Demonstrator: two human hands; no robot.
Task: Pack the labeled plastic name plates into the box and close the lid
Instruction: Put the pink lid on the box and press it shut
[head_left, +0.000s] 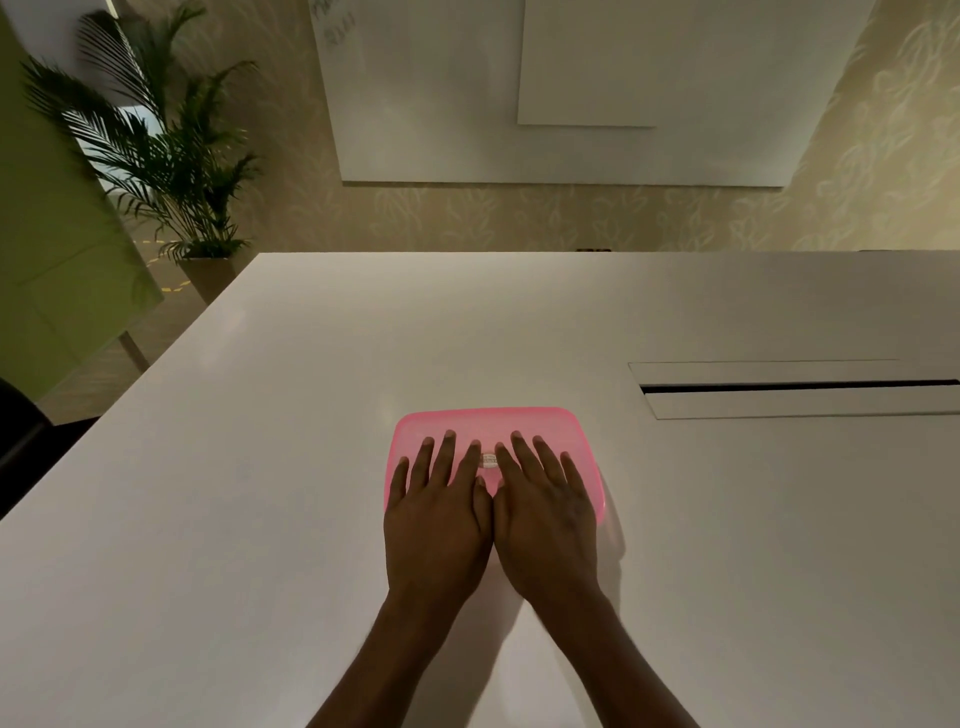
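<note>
On the pink lid (493, 421), left hand (439, 519) and right hand (545, 512) press flat, fingers spread, gripping nothing; no plates outside, closing seems nearly done.

The lid (498, 423) is translucent pink, with a small round sticker (489, 460), perhaps white. The table (311, 415) is plain white; the wallpaper (467, 218) has a pale leaf pattern.

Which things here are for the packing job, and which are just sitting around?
For the job: pink lid, left hand, right hand, both flat on it.
Just around: white table, potted palm, whiteboard, table slot.
</note>
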